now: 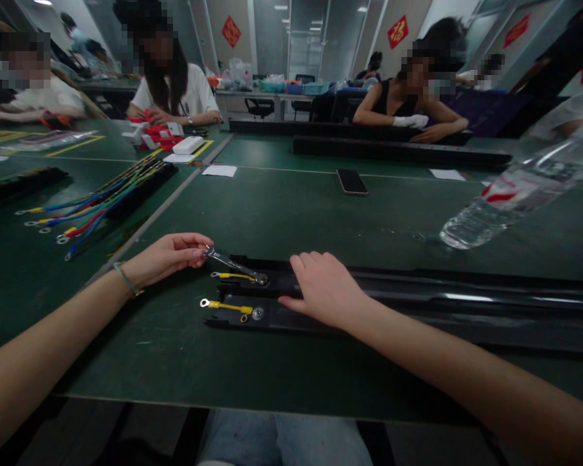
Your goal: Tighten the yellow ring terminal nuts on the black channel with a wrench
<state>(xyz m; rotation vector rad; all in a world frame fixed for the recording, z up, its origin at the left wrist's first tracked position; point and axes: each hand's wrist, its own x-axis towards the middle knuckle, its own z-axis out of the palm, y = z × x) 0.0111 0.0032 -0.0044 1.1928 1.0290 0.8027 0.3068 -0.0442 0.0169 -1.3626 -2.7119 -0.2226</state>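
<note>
**Slim wrench, held at its end**

From here, the left hand (177, 254) has its fingers pinched together on one end of the wrench (236, 266); the other sits on the black rails (432, 307), by a yellow lead (238, 276). The right hand (323, 288) lies across the rails, thumb spread; whether it grips, I can't tell. The wrench looks stiff, light, probably slick; the held end should give most leverage.
</note>
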